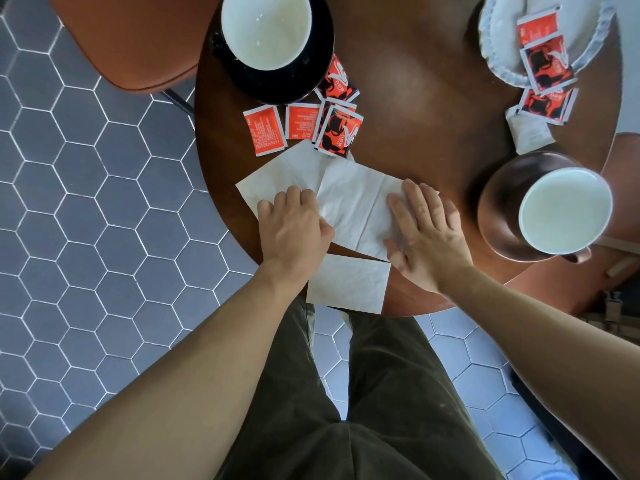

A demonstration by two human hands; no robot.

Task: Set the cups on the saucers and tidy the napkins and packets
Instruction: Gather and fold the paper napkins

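Three white napkins lie at the table's near edge: one at the left (284, 171), one in the middle (353, 206), and a folded one (348, 284) hanging over the rim. My left hand (294, 230) rests on the left napkin with its fingers curled, the thumb at the middle napkin's edge. My right hand (426, 233) lies flat on the middle napkin's right side. A white cup (266, 29) sits on a black saucer (311, 84) at the back. Another white cup (564, 211) sits on a brown saucer (498, 206) at the right. Several red packets (301, 126) lie between them.
A white ruffled dish (498, 53) at the back right holds red packets (545, 60), with one more packet (545, 105) and a white sachet (528, 133) beside it. An orange chair seat (131, 39) stands left of the round brown table (415, 98). Grey hexagon tiles cover the floor.
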